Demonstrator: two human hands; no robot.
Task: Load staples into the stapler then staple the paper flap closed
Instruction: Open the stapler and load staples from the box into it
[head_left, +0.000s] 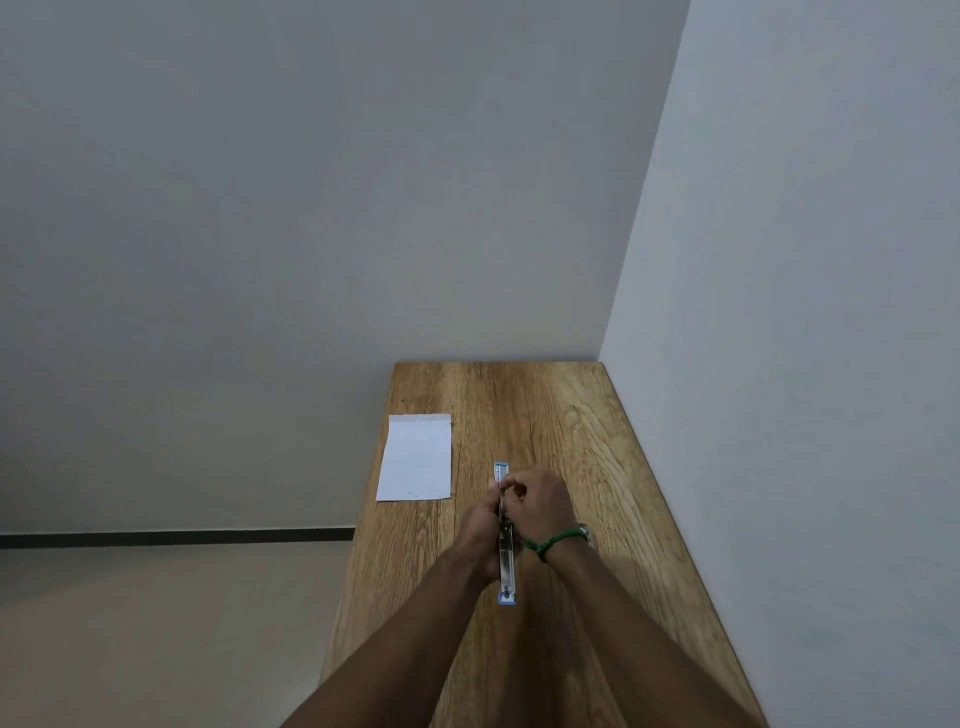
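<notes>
I am seeing both hands meeting over the stapler (506, 566), which is lying opened out flat along the wooden table (597, 467). My left hand (480, 525) is gripping its side while my right hand (540, 501) is pinching at the metal channel. The paper (415, 457) is lying apart, toward the left edge.

A wooden table (571, 441) carries white paper (415, 460) at its left edge and an opened stapler (506, 571).

Bare room: wooden table (571, 415) in a corner (plain white walls (805, 260)).
</notes>
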